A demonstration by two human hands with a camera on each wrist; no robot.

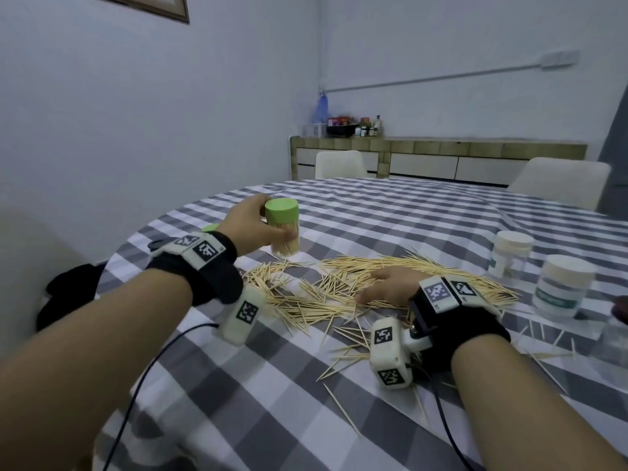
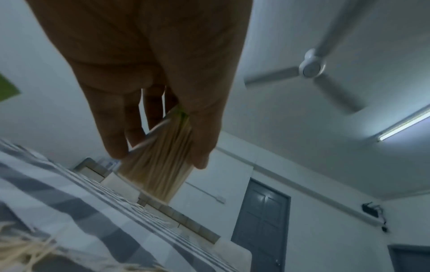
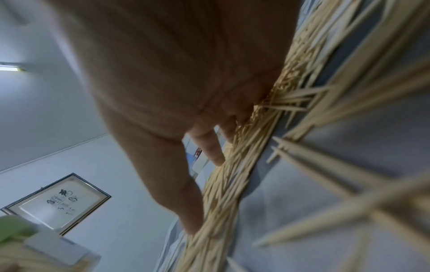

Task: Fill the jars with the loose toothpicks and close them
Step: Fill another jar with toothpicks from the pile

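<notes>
The left hand (image 1: 251, 226) grips the green-lidded jar (image 1: 282, 229), packed full, at the far edge of the toothpick pile (image 1: 339, 287) on the bench (image 1: 306, 385); whether its base touches the cloth cannot be told. The right hand (image 1: 390, 287) lies spread flat on the pile. Two white-lidded jars (image 1: 540, 277), apparently unfilled, stand right of the pile. Risk: a sweep by the flat hand could scatter toothpicks toward the bench edge, or the jar could tip if set on stray sticks.

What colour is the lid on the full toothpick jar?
Green lid, seen best in the head view.
</notes>
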